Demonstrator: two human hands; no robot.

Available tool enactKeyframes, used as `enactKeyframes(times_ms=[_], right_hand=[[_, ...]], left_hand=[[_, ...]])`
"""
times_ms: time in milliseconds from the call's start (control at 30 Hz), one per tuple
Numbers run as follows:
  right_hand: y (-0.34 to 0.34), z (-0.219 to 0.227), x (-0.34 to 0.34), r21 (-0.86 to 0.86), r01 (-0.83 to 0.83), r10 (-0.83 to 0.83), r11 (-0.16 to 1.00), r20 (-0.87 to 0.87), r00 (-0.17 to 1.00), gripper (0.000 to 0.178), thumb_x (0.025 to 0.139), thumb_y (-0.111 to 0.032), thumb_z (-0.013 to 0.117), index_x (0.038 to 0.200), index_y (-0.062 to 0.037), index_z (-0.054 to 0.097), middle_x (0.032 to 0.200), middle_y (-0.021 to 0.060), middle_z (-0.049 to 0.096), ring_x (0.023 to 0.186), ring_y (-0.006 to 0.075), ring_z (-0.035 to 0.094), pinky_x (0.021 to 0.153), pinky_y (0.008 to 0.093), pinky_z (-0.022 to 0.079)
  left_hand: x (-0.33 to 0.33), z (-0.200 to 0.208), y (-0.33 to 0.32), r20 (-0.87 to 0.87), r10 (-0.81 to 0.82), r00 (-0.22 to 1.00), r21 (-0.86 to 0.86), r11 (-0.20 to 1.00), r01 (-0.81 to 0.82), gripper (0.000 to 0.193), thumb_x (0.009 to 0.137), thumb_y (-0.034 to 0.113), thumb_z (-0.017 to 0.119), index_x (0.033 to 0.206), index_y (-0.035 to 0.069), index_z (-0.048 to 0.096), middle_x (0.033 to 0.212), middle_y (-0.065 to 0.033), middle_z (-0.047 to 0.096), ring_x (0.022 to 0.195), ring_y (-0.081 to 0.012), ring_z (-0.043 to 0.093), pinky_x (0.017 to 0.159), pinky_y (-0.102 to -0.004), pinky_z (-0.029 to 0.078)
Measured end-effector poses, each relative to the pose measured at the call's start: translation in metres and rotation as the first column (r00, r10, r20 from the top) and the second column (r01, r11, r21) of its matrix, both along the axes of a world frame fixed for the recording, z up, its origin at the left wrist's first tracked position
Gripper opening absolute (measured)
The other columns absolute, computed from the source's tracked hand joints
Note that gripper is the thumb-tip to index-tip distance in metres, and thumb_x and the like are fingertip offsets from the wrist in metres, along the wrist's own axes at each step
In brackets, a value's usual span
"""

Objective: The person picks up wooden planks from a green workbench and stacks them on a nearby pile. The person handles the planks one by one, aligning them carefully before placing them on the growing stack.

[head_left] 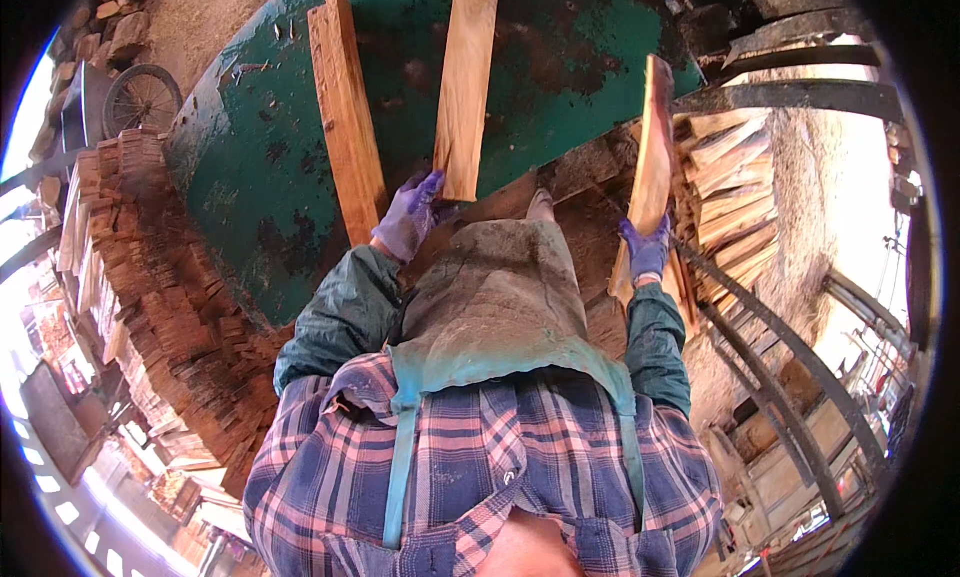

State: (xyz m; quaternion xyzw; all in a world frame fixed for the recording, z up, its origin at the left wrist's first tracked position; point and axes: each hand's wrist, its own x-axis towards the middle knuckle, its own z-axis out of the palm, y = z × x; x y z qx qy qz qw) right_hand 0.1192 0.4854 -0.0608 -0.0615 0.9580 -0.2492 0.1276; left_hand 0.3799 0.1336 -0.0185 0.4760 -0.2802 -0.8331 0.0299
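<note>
My left hand, in a purple glove, grips the near end of a pale wooden board, its fingers at the board's lower left edge. That board lies lengthwise over a green metal table with worn, rusty patches. To the left of it lies a thicker reddish wooden plank, its near end close to my left wrist. My right hand, also gloved in purple, is closed around a narrow board with a dark edge, held upright in the view beyond the table's right side.
A tall stack of cut wood stands at the left, with a spoked wheel behind it. Split pieces of wood are piled at the right. Curved dark metal bars cross the right side. A stained apron covers my front.
</note>
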Motion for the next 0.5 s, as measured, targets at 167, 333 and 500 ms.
enactKeyframes(times_ms=[167, 333, 500], right_hand=[[-0.005, 0.019, 0.027, -0.103, 0.073, -0.063, 0.992, 0.092, 0.994, 0.098, 0.074, -0.032, 0.086, 0.147, 0.0071, 0.033, 0.148, 0.0239, 0.041, 0.138, 0.0346, 0.039, 0.115, 0.0392, 0.032], [-0.098, 0.024, -0.054, 0.167, -0.301, 0.321, 0.939, -0.111, 0.941, 0.102, 0.076, -0.055, 0.077, 0.149, -0.0004, 0.033, 0.149, 0.0257, 0.041, 0.136, 0.0413, 0.041, 0.111, 0.0461, 0.037], [-0.261, 0.059, -0.065, -0.757, -0.091, 0.544, 0.647, 0.374, 0.751, 0.072, 0.086, -0.042, 0.074, 0.138, -0.0003, 0.047, 0.137, 0.0187, 0.052, 0.120, 0.0301, 0.056, 0.102, 0.0377, 0.046]], left_hand=[[-0.002, 0.017, -0.001, 0.067, -0.114, 0.991, -0.260, 0.957, 0.127, 0.049, 0.096, 0.025, 0.067, 0.135, 0.000, 0.052, 0.113, -0.0062, 0.064, 0.094, -0.0149, 0.062, 0.080, -0.0298, 0.054], [-0.004, 0.049, 0.002, 0.074, -0.054, 0.996, -0.357, 0.931, 0.077, 0.052, 0.094, 0.020, 0.070, 0.135, -0.005, 0.051, 0.113, -0.0063, 0.064, 0.095, -0.0120, 0.059, 0.082, -0.0274, 0.051], [0.001, 0.103, -0.005, 0.164, -0.135, 0.977, -0.635, 0.743, 0.209, 0.049, 0.095, 0.019, 0.068, 0.133, -0.007, 0.052, 0.118, -0.0083, 0.064, 0.106, -0.0149, 0.059, 0.096, -0.0295, 0.047]])
